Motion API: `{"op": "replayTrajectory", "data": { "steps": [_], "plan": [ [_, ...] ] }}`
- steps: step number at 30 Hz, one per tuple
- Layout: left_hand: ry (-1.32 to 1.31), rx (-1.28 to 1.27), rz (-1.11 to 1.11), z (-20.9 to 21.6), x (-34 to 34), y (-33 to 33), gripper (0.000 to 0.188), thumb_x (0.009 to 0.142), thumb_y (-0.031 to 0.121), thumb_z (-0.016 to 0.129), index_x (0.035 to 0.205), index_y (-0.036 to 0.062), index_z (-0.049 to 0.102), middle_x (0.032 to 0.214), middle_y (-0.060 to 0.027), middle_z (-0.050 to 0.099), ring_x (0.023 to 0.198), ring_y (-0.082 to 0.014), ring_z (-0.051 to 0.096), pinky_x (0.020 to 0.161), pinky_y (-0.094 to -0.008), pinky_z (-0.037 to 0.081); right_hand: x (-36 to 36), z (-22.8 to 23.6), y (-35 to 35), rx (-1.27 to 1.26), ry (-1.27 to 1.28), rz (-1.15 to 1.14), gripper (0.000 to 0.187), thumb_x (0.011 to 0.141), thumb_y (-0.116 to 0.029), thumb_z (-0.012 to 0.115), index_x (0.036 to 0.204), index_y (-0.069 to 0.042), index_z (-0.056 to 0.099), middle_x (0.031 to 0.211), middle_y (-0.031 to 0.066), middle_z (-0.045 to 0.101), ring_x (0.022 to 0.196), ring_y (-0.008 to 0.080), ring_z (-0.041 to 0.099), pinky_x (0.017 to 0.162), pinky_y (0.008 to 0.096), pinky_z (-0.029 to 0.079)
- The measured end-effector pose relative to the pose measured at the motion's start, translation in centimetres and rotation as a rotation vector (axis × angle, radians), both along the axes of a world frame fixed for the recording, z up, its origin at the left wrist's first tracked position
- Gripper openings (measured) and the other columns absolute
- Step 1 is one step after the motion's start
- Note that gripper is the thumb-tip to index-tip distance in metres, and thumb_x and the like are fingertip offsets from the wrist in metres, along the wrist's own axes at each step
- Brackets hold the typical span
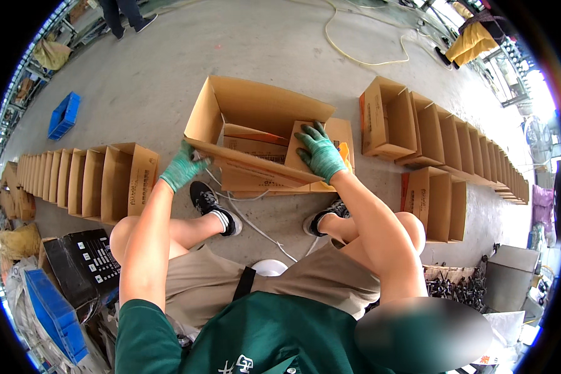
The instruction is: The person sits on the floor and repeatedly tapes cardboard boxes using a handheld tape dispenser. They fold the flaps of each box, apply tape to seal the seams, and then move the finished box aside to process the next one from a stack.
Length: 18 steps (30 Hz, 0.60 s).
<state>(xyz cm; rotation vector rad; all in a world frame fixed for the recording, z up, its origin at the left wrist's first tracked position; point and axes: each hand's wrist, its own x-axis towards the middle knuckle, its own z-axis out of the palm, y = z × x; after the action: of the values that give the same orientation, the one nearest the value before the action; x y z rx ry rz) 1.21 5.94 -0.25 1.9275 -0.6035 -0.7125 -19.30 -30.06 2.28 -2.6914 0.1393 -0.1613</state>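
Head view shows an open carton [268,106] between two gloved hands, lying in front of the seated person, just beyond the shoes [215,206]. The left hand [187,168] meets the carton's near left corner, thumb set apart; some fingertips are hidden at the edge, so I cannot tell whether they close on it. That contact probably keeps the frame from swinging round. The right hand [321,153] lies with fingers spread and unclosed on a brown panel [295,156] at the carton's right end, likely because a flat palm spreads pressure without creasing the cardboard. Which carton that panel belongs to is unclear.

More cardboard [249,181] shows inside and below the carton's near edge, apparently serving as a support. Left of the carton, well apart, a row of opened cartons [100,181] stands on the floor; a longer row [430,124] stands to its right, with a shorter row [417,193] nearer the person. Packing them face to face presumably saves floor space and helps them stay upright.
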Motion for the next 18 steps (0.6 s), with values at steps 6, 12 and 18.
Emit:
{"op": "replayTrajectory", "data": {
  "steps": [6, 12, 18],
  "plan": [
    [-0.084, -0.177, -0.090, -0.3, 1.2, -0.9, 0.087, 0.088, 0.032, 0.078, 0.156, 0.0110, 0.029, 0.148, -0.0080, 0.045, 0.126, -0.0170, 0.049, 0.111, -0.0325, 0.038, 0.4, -0.3, -1.2, 0.377, -0.060, -0.080, 0.034, 0.093, -0.008, 0.060, 0.128, -0.008, 0.063, 0.142, 0.0149, 0.055, 0.139, 0.0324, 0.044, 0.113, 0.0386, 0.038],
    [-0.260, -0.170, 0.183, -0.8, 0.2, -3.9, 0.076, 0.087, 0.033, 0.079, 0.148, 0.0079, 0.041, 0.135, -0.0110, 0.052, 0.115, -0.0181, 0.053, 0.104, -0.0319, 0.042, 2.0, 0.5, -4.5, 1.070, -0.009, -0.591, 0.022, 0.097, -0.023, 0.063, 0.115, -0.011, 0.065, 0.115, 0.0038, 0.066, 0.097, 0.0168, 0.059, 0.085, 0.0304, 0.050],
    [-0.379, -0.008, 0.280, -2.1, 0.1, -4.8, 0.082, 0.085, 0.020, 0.081, 0.151, 0.0080, 0.034, 0.139, -0.0141, 0.047, 0.117, -0.0240, 0.053, 0.100, -0.0343, 0.049, 3.5, 4.8, -3.2, 1.090, 0.040, -0.688, 0.059, 0.095, -0.049, 0.065, 0.142, -0.016, 0.050, 0.140, 0.0062, 0.054, 0.121, 0.0168, 0.050, 0.089, 0.0411, 0.048]
  ]
}}
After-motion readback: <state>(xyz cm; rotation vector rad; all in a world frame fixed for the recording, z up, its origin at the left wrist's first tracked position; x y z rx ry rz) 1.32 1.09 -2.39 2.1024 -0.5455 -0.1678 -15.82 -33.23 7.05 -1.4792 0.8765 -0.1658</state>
